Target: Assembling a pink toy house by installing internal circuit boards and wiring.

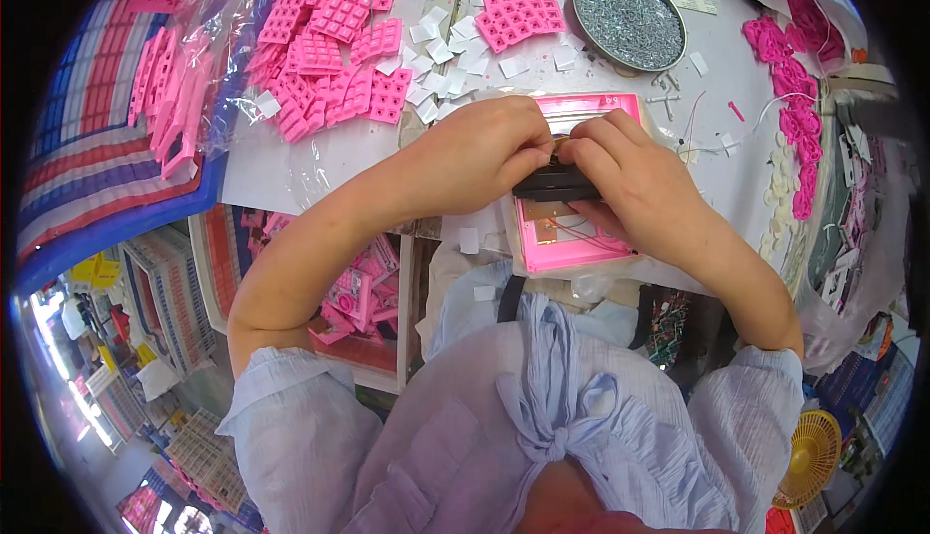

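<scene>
A pink plastic casing (572, 255) lies at the table's near edge, with thin wires and a brown board (545, 227) inside it. Across its middle sits a dark, bar-shaped black part (554, 188). My left hand (504, 142) comes over the casing from the left, its thumb and fingers pinched at the black part's top edge; whatever is between them is hidden. From the other side my right hand (635, 161) curls its fingers over the black part, thumb underneath. Both hands' fingertips nearly meet there.
Pink keypad pieces (334, 50) are heaped at the far left among small white paper squares (441, 50). A round tin of screws (630, 21) stands far right of centre. Magenta parts (796, 98) line the right side. An open drawer (373, 287) below holds pink parts.
</scene>
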{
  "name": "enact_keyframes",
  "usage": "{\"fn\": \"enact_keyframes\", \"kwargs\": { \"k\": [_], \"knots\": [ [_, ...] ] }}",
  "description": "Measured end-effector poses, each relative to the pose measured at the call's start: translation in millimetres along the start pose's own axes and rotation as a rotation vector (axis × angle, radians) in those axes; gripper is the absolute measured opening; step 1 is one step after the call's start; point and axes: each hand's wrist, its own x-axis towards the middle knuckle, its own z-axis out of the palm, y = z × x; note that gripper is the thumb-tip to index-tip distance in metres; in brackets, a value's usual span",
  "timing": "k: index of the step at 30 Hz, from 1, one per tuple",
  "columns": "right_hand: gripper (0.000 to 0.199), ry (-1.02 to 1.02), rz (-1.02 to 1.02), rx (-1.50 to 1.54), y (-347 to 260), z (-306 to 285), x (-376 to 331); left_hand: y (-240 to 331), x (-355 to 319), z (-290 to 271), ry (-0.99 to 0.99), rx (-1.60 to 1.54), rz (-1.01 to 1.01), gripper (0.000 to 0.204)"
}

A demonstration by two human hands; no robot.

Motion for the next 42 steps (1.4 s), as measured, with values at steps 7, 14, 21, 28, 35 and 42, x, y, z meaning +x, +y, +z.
{"fn": "enact_keyframes", "kwargs": {
  "k": [7, 14, 21, 28, 35, 42],
  "knots": [
    [0.040, 0.005, -0.012, 0.002, -1.5, 0.0, 0.5, 9.2, 6.6, -7.6, -0.051, -0.015, -0.211, 0.016],
    [0.038, 0.087, -0.019, -0.194, -13.4, 5.4, -6.5, 17.0, 12.8, -9.0, -0.072, 0.063, -0.247, 0.017],
    [0.039, 0.145, -0.043, -0.164, -20.6, 6.7, -6.7, 24.2, 22.7, -15.8, -0.218, 0.070, -0.298, 0.017],
    [0.041, 0.157, 0.022, -0.267, -24.7, 8.8, -10.3, 24.3, 25.2, -9.8, -0.165, 0.199, -0.229, 0.016],
    [0.047, 0.152, 0.040, -0.155, -18.5, 4.9, -17.2, 16.4, 34.5, -15.7, -0.186, 0.154, -0.124, 0.016],
    [0.061, 0.463, 0.004, 0.054, 19.0, -45.6, -34.8, 14.7, 49.3, -31.3, -0.352, 0.231, -0.176, 0.016]
  ]
}}
